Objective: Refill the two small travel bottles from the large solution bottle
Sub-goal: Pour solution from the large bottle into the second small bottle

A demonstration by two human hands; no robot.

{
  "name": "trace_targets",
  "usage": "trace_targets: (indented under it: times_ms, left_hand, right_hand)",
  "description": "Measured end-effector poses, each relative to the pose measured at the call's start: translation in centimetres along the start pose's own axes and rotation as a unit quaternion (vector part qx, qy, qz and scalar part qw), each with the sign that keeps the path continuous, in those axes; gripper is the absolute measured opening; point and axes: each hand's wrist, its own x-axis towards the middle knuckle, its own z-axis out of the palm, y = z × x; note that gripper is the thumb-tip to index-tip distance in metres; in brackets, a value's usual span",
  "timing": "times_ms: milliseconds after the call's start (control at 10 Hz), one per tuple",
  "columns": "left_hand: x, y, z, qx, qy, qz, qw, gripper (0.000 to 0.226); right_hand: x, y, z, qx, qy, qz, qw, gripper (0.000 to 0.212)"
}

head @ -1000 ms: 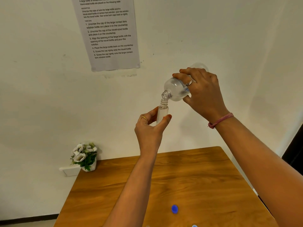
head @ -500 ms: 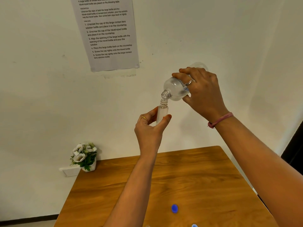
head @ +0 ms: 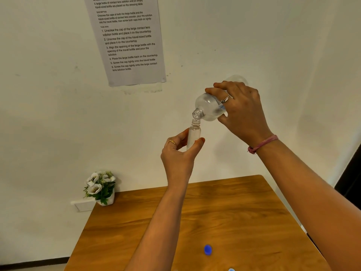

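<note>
My left hand (head: pixel 178 155) holds the small travel bottle (head: pixel 193 134) upright in the middle of the frame, its grip a pinch between thumb and fingers round the clear body, with the open neck uppermost. My right hand (head: pixel 241 112), to the right and higher, has its grip wrapped over the large solution bottle (head: pixel 210 108), which is tilted mouth-down to the left so that its open neck sits just above the small bottle's neck. Both are raised well above the wooden worktop (head: pixel 244 212) in the lower part of the frame. A blue cap (head: pixel 207 249) lies on the worktop near the bottom edge. A small pot of white flowers (head: pixel 100 187) stands at lower left, and a printed sheet (head: pixel 128 40) hangs on the wall at the top
</note>
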Motion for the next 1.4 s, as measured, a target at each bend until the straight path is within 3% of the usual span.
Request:
trace_targets:
  times_ms: [1400]
  left_hand:
    - [-0.07,0.0,0.25,-0.009,0.002,-0.006,1.0,0.035]
  right_hand:
    - [-0.11,-0.07,0.03,0.004,-0.004,0.002,1.0,0.054]
